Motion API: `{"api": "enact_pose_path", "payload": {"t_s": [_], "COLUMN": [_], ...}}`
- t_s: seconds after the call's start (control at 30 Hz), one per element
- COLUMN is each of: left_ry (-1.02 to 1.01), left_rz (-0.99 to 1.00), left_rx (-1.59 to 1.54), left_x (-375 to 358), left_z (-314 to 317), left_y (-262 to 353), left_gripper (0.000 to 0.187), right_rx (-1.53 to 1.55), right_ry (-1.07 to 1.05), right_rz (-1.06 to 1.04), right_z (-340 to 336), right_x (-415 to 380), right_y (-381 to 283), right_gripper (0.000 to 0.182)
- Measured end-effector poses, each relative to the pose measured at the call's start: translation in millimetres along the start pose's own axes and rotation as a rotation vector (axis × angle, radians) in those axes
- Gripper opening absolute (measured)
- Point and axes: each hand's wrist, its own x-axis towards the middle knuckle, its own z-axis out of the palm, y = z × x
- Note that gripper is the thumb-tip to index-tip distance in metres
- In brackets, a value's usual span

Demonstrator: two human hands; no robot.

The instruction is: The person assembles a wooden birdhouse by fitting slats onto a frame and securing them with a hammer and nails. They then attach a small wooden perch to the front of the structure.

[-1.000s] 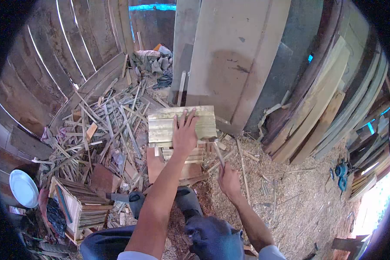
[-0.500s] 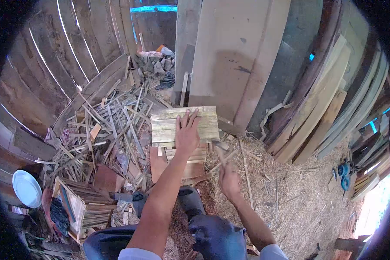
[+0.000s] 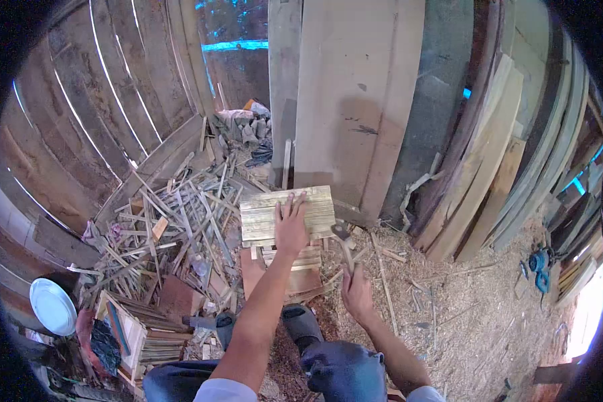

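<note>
My left hand lies flat with fingers spread on a slatted wooden piece, made of pale strips side by side. In my right hand is the wooden handle of a hammer. The hammer's dark head is just beside the lower right corner of the slatted piece. Beneath and nearer to me, more light strips and a reddish-brown board show between the piece and my feet.
Thin wood offcuts are heaped at the left. A crate of slats and a white round lid stand at the lower left. Long planks lean at the right. A blue tool lies on the sawdust floor.
The view has shifted, so the slatted piece appears lower. The hammer, blurred before, is now sharper, and its head remains near the piece's right corner. My left hand is still on the slats.
</note>
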Motion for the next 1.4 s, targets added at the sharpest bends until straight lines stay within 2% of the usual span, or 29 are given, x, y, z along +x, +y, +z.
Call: {"api": "enact_pose_path", "payload": {"t_s": [0.03,0.1,0.2,0.23,0.3,0.33,0.4,0.53,0.6,0.7,0.77,0.83,0.9,0.93,1.03,1.1,1.13,1.2,1.23,1.33,1.4], "left_ry": [-0.010,-0.023,0.038,0.084,0.078,0.043,0.010,0.061,0.050,0.046,0.116,0.071,0.012,0.051,0.098,0.053,0.051,0.121,0.125,0.124,0.029], "left_rz": [-0.023,-0.026,0.001,0.018,-0.001,-0.014,-0.025,-0.012,-0.017,-0.019,0.022,-0.011,-0.059,-0.037,0.000,-0.023,-0.031,0.003,0.005,0.014,-0.045], "left_rx": [-0.062,-0.027,0.037,0.046,0.014,0.009,0.007,-0.010,-0.033,-0.023,0.009,-0.057,-0.138,-0.085,-0.046,-0.098,-0.105,-0.059,-0.058,-0.027,-0.121], "left_x": [-0.1,-1.5,2.5,0.9,3.8,4.0,0.6,2.7,1.7,0.6,2.2,3.4,-5.3,-1.8,2.2,0.2,-0.7,-0.1,-0.3,-1.8,-0.2], "left_z": [-2.0,0.5,11.7,18.3,9.4,5.5,6.2,11.8,13.8,17.6,23.8,7.0,8.8,13.4,11.1,7.5,9.6,13.2,14.1,9.4,-0.2], "left_y": [4.7,5.6,-1.1,-4.1,0.0,2.2,4.5,-1.8,-0.4,0.7,-4.9,3.3,8.1,5.4,0.2,1.7,1.0,0.3,-0.4,-1.7,5.0], "left_gripper": [0.055,0.053,0.052,0.052,0.051,0.051,0.051,0.053,0.054,0.053,0.051,0.050,0.049,0.049,0.048,0.048,0.048,0.047,0.047,0.047,0.046], "right_rx": [-0.002,-0.214,-0.208,-0.205,-0.018,-0.023,-0.212,-0.221,-0.069,-0.182,-0.138,-0.098,-0.225,-0.227,-0.183,0.037,0.028,-0.180,-0.178,-0.038,0.021], "right_ry": [0.003,-0.012,-0.061,-0.052,0.048,0.050,-0.104,-0.165,0.008,-0.102,-0.071,-0.057,-0.017,-0.017,-0.083,0.066,0.059,-0.071,-0.068,-0.043,0.102], "right_rz": [0.003,-0.078,-0.019,-0.029,-0.069,-0.068,-0.102,-0.018,-0.031,0.000,-0.054,-0.095,-0.143,-0.146,-0.043,-0.074,-0.074,0.021,0.019,-0.004,-0.017], "right_z": [9.2,33.4,22.2,19.5,10.7,16.9,37.7,27.0,25.9,32.8,18.8,18.2,29.4,26.9,25.1,26.7,32.5,47.2,36.3,16.1,16.7], "right_x": [2.8,10.8,16.5,14.4,0.8,3.2,13.0,14.8,8.7,25.0,24.1,23.8,21.1,21.8,21.5,7.5,8.2,15.5,14.7,9.6,2.6], "right_y": [13.6,51.4,44.9,39.4,26.2,37.4,61.9,45.6,43.6,53.5,44.4,39.3,50.3,47.5,36.0,38.4,46.6,66.9,52.4,24.0,21.8], "right_gripper": [0.030,0.034,0.032,0.032,0.029,0.029,0.028,0.027,0.026,0.026,0.024,0.023,0.022,0.022,0.024,0.024,0.024,0.023,0.023,0.022,0.022]}}
